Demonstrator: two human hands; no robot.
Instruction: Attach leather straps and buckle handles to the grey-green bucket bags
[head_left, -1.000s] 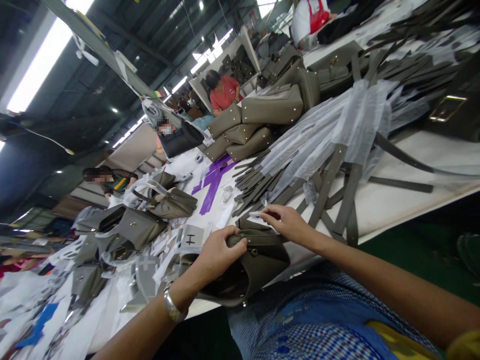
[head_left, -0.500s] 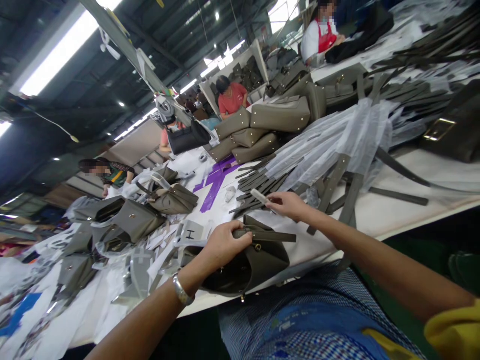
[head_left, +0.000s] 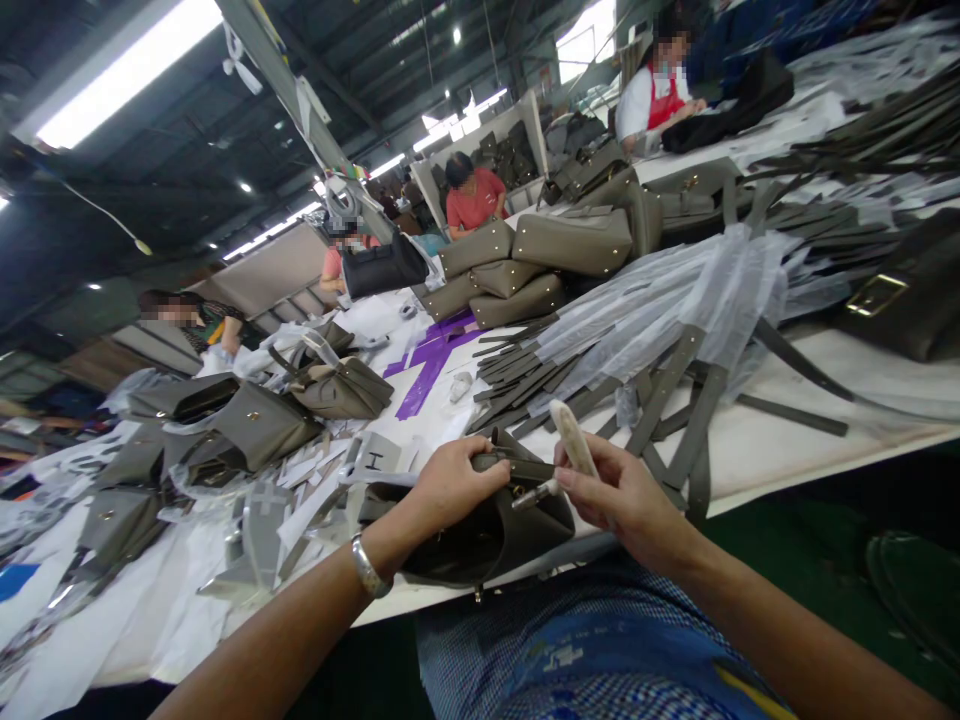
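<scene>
An olive-grey handbag (head_left: 536, 525) lies at the table's front edge with its opening towards me. My left hand (head_left: 457, 485) is closed on the handbag's upper edge, thumb on top near a flat strap. Just right of it, my right hand (head_left: 619, 490) is closed around a whitish tool (head_left: 574, 440) that looks wrapped. A small metal tip (head_left: 534, 495) sticks out from the same fingers towards the bag's gold fitting. Whether tip and whitish part are one piece, I cannot tell. The fingers partly cover both.
Straps in clear plastic sleeves (head_left: 660, 300) fan out beyond my right hand. Finished-looking bags (head_left: 570, 245) are piled behind purple tape (head_left: 427, 375). More bags (head_left: 262, 425) and paper scraps (head_left: 315, 500) lie to the left. Several co-workers sit farther off, one in a red top (head_left: 476, 205).
My right hand has come down and nearer to the handbag, turning the whitish tool upright; the metal tip now shows by the bag. My left hand keeps its hold. The view has shifted slightly.
</scene>
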